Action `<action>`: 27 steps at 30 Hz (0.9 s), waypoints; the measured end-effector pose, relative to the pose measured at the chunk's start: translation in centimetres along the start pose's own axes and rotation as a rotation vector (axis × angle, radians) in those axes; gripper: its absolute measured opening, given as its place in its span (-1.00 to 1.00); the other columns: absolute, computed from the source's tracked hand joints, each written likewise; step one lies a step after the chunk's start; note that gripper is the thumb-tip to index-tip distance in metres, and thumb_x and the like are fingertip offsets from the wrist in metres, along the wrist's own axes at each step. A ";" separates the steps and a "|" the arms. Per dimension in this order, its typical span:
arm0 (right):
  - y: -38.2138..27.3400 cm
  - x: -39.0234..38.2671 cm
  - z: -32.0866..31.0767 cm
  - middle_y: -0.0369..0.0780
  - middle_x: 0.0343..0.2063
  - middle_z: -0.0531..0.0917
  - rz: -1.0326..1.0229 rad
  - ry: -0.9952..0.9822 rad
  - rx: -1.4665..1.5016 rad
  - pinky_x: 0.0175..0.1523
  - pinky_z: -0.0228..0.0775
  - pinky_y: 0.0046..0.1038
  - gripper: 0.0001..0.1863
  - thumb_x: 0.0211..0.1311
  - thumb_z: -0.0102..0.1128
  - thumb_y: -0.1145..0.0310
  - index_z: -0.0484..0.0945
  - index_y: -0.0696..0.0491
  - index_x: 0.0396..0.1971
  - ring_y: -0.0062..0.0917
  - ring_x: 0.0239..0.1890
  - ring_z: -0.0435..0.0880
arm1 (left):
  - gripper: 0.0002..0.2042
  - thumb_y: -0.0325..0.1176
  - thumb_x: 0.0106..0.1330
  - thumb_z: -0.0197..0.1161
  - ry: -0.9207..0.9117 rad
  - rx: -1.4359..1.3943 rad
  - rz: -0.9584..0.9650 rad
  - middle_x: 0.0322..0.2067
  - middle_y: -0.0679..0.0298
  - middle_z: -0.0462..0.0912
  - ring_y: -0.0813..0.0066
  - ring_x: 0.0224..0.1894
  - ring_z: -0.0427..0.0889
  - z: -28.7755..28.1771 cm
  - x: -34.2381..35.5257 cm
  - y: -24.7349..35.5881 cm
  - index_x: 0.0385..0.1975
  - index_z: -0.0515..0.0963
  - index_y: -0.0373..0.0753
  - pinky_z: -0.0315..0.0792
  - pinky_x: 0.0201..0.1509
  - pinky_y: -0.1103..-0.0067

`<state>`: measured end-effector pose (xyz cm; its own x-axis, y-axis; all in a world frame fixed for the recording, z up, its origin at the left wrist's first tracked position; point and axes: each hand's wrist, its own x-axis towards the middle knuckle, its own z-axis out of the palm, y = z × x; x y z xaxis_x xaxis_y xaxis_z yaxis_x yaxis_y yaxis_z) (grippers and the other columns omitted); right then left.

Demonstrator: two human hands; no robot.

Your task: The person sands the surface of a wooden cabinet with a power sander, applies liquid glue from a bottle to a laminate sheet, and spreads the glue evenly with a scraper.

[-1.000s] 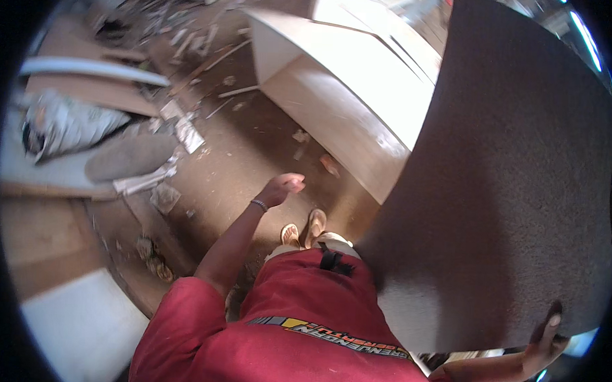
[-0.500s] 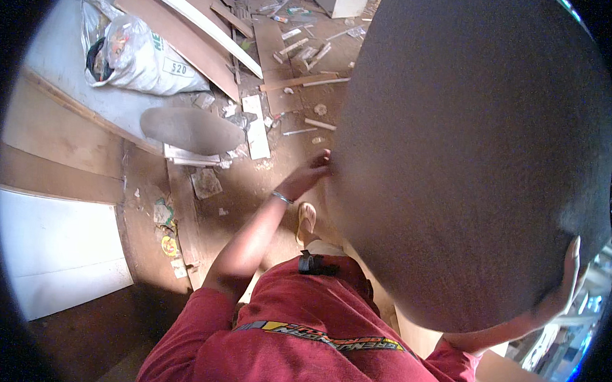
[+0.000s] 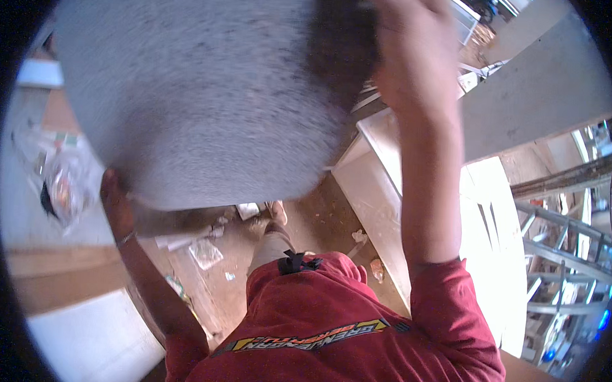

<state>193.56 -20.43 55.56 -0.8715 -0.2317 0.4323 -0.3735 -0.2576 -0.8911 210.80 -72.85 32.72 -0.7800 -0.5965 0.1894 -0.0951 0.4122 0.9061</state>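
Note:
A large grey panel with rounded edges and a fuzzy, fabric-like surface (image 3: 221, 107) is held up in front of me, filling the upper left of the view. At its lower left edge is my left hand (image 3: 120, 208), closed on the rim; its thumb shows, while the other fingers are mostly hidden. My right hand (image 3: 418, 53) is raised high and grips the upper right edge, its fingers partly cut off by the frame and smeared by motion. A dark shadow lies on the panel beside that hand.
A clear plastic bag of items (image 3: 70, 186) lies at the left, above a white board (image 3: 98, 339). Scraps and a small flat piece (image 3: 206, 253) litter the brown floor. White panels (image 3: 489, 244) stand close on my right, with a metal ladder (image 3: 566, 261) beyond.
The grey panel has swung from the right over to the upper left. My right hand has risen from the lower right, and my left hand has moved left and down, now on the panel's edge.

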 end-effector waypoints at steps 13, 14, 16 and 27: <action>18.2 24.6 -15.9 -0.18 -0.15 0.61 0.033 0.789 -0.108 -0.15 0.49 -0.37 -0.37 0.20 0.47 0.17 0.44 0.18 0.15 -0.44 -0.17 0.61 | -0.55 -0.23 0.38 0.35 -0.413 -0.017 -0.001 -0.07 0.30 0.62 0.52 -0.03 0.57 26.6 28.0 6.1 0.13 0.51 -0.41 0.47 0.07 0.56; 19.1 25.8 -20.6 -0.23 -0.24 0.59 -0.070 0.832 -0.023 -0.21 0.47 -0.44 -0.49 0.23 0.45 0.24 0.46 0.15 0.07 -0.51 -0.26 0.61 | -0.55 -0.25 0.32 0.42 -0.570 -0.127 0.009 -0.09 0.33 0.63 0.55 -0.06 0.57 30.1 30.9 6.7 0.09 0.53 -0.40 0.48 0.04 0.57; 19.6 26.2 -27.3 -0.31 -0.20 0.62 -0.125 0.812 -0.010 -0.05 0.55 -0.34 -0.77 0.40 0.20 0.43 0.49 0.00 0.00 -0.50 -0.15 0.66 | -0.52 -0.21 0.26 0.49 -0.761 -0.275 -0.099 -0.12 0.31 0.65 0.53 -0.10 0.59 37.7 34.2 7.0 0.05 0.54 -0.40 0.49 0.03 0.54; 25.9 36.4 -52.2 -0.09 0.03 0.61 -0.355 1.219 -0.096 0.19 0.45 -0.20 -0.51 0.45 0.20 0.33 0.37 0.21 0.28 -0.29 0.07 0.61 | -0.49 -0.06 0.20 0.52 -0.918 0.101 0.327 -0.21 0.08 0.76 0.42 -0.18 0.68 75.4 49.7 17.8 -0.05 0.65 -0.39 0.53 0.01 0.45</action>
<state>135.54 13.41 41.05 -0.4267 0.8576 0.2872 -0.6223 -0.0480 -0.7813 123.67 -43.23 29.69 -0.9512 0.3080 0.0190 0.1926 0.5444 0.8164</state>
